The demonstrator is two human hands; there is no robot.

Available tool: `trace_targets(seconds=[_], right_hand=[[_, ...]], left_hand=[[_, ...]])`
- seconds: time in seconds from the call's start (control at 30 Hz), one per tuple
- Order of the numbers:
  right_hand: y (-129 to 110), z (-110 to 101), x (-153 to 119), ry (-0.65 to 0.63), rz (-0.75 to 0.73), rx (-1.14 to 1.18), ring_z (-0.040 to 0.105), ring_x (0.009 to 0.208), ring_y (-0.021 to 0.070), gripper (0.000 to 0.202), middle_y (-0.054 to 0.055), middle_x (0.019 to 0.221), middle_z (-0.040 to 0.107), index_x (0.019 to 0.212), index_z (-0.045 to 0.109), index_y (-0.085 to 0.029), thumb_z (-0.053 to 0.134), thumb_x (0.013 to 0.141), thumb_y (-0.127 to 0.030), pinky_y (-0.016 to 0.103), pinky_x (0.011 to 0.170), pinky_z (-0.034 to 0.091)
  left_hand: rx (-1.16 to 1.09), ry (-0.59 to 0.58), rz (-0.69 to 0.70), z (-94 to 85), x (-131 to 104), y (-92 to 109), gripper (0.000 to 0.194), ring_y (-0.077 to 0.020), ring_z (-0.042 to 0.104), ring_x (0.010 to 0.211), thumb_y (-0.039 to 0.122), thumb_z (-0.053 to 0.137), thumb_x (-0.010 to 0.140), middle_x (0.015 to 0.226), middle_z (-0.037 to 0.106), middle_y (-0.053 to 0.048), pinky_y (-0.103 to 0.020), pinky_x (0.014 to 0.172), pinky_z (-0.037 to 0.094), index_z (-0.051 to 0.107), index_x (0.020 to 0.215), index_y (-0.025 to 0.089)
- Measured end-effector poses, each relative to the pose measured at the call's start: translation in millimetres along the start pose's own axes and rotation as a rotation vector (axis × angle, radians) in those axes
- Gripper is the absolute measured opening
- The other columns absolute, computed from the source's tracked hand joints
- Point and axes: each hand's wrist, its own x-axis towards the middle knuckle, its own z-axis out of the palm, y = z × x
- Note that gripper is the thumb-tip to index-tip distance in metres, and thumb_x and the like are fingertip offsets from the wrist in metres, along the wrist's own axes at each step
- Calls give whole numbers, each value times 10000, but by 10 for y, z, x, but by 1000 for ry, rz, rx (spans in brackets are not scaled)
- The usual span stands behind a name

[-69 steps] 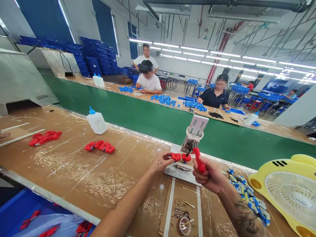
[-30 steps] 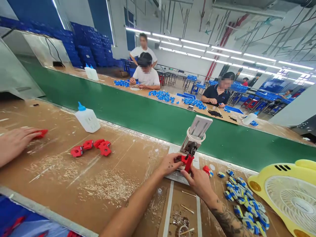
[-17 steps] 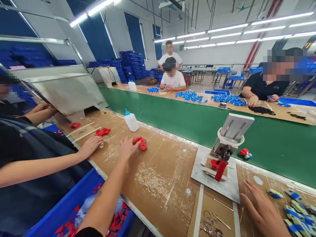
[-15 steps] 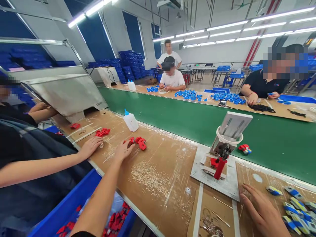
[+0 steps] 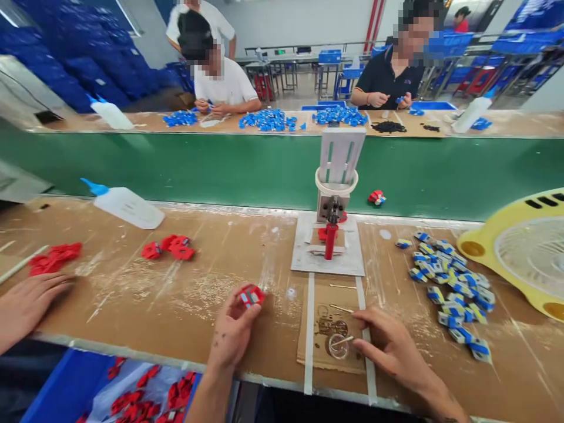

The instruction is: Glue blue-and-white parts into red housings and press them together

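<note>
My left hand [image 5: 234, 326] is closed around a small red plastic part [image 5: 252, 295] with blue and grey pieces set in it, above the cardboard-covered bench. My right hand [image 5: 392, 341] reaches over a cardboard pad with thumb and index finger apart. Between them and a small clear round dish [image 5: 338, 346] lies a thin stick [image 5: 342, 341], one end in the dish and the other close to my thumb. Brown stains mark the pad around the dish. Two more thin sticks [image 5: 341, 308] lie farther up the pad.
A press with a red handle [image 5: 329, 242] stands behind the pad. Blue-and-white parts [image 5: 453, 288] and a yellow fan [image 5: 520, 252] are at right. Red parts [image 5: 174, 247] and a white bottle [image 5: 130, 207] lie left. A co-worker's hand [image 5: 33, 305] rests at far left, above a blue bin [image 5: 53, 388].
My left hand has left the red pile and come toward the middle with one red part. My right hand has moved to the dish and stick. The view has turned right.
</note>
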Motion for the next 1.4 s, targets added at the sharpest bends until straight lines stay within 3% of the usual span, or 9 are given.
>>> trace_targets(seconds=[0.13, 0.27, 0.43, 0.6, 0.73, 0.9, 1.1, 1.2, 1.4], right_hand=[[-23, 127, -4, -34, -42, 39, 630, 670, 209, 347, 54, 717, 686, 948, 784, -233, 592, 963, -521, 317, 648, 519], [-33, 165, 8, -25, -123, 63, 590, 618, 191, 389, 49, 632, 655, 805, 784, -231, 559, 999, -482, 293, 591, 467], [-120, 20, 2, 37, -137, 120, 590, 589, 177, 331, 34, 605, 652, 782, 778, -230, 615, 974, -445, 277, 568, 443], [-177, -170, 7, 91, -49, 176, 588, 556, 183, 347, 37, 590, 675, 739, 781, -245, 626, 945, -477, 292, 552, 451], [-126, -154, 23, 67, -51, 122, 592, 556, 181, 370, 41, 578, 670, 698, 762, -237, 614, 946, -467, 291, 558, 450], [-86, -121, 11, 73, -58, 73, 570, 550, 175, 386, 32, 565, 651, 689, 739, -229, 590, 969, -448, 286, 542, 441], [-231, -168, 23, 245, -128, 226, 561, 498, 149, 295, 5, 554, 644, 688, 722, -222, 666, 943, -357, 261, 480, 432], [-301, -112, 57, 337, -124, 328, 569, 500, 148, 255, 3, 560, 641, 693, 716, -217, 694, 924, -325, 254, 466, 437], [-353, 42, 125, 341, -145, 387, 572, 515, 144, 213, -2, 572, 638, 711, 722, -210, 702, 912, -279, 249, 483, 453]], left_hand=[[-169, -299, -184, 577, -428, -91, 604, -179, 686, 661, 381, 959, 532, 893, 769, -49, -289, 610, 580, 739, 1077, 242], [-243, -437, -214, 793, -543, -57, 564, -118, 599, 560, 438, 957, 569, 819, 719, -14, -222, 485, 505, 730, 1052, 255], [-337, -550, -174, 791, -573, -6, 489, -155, 704, 628, 449, 915, 670, 1003, 732, -36, -328, 661, 602, 731, 1096, 294], [-205, -544, -91, 746, -550, -21, 343, -276, 738, 997, 349, 918, 659, 1034, 770, -59, -413, 937, 575, 766, 951, 255], [-36, -453, -27, 696, -517, -31, 287, -275, 729, 1023, 242, 890, 637, 1092, 790, -93, -359, 892, 584, 754, 888, 226], [-41, -432, 19, 695, -538, 1, 274, -253, 769, 935, 155, 853, 629, 1078, 809, -84, -338, 818, 622, 749, 873, 222], [-10, -504, 40, 767, -629, 29, 374, -239, 787, 928, 118, 819, 692, 1022, 823, -77, -312, 841, 631, 794, 1051, 221], [-15, -519, 59, 806, -680, 22, 346, -258, 774, 1017, 141, 850, 688, 1100, 810, -92, -325, 905, 621, 807, 1020, 227], [-67, -538, 90, 869, -756, 46, 320, -235, 776, 1011, 181, 880, 702, 1081, 807, -87, -304, 900, 624, 799, 1007, 236]])
